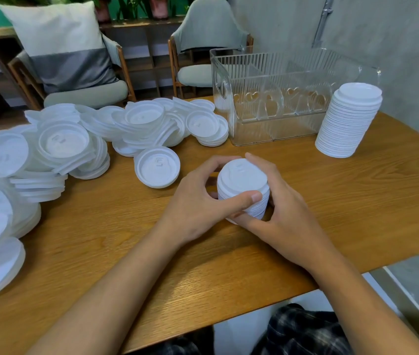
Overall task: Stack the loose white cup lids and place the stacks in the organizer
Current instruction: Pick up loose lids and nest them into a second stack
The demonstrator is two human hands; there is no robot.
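Note:
A short stack of white cup lids [243, 179] stands on the wooden table [357, 201] in front of me. My left hand [198, 208] wraps its left side, thumb across the front. My right hand [282, 208] cups the right side and back. A large heap of loose white lids [62, 142] spreads over the table's left and far side, with one single lid [157, 170] lying apart near my left hand. The clear ribbed organizer [275, 93] stands at the far right, with no lids visible inside. A tall finished stack of lids [349, 121] stands just right of it.
The table's rounded edge runs close on the right, beside a grey wall [395, 34]. Two cushioned chairs [203, 47] stand behind the table. My lap in plaid cloth [306, 334] shows below the near edge.

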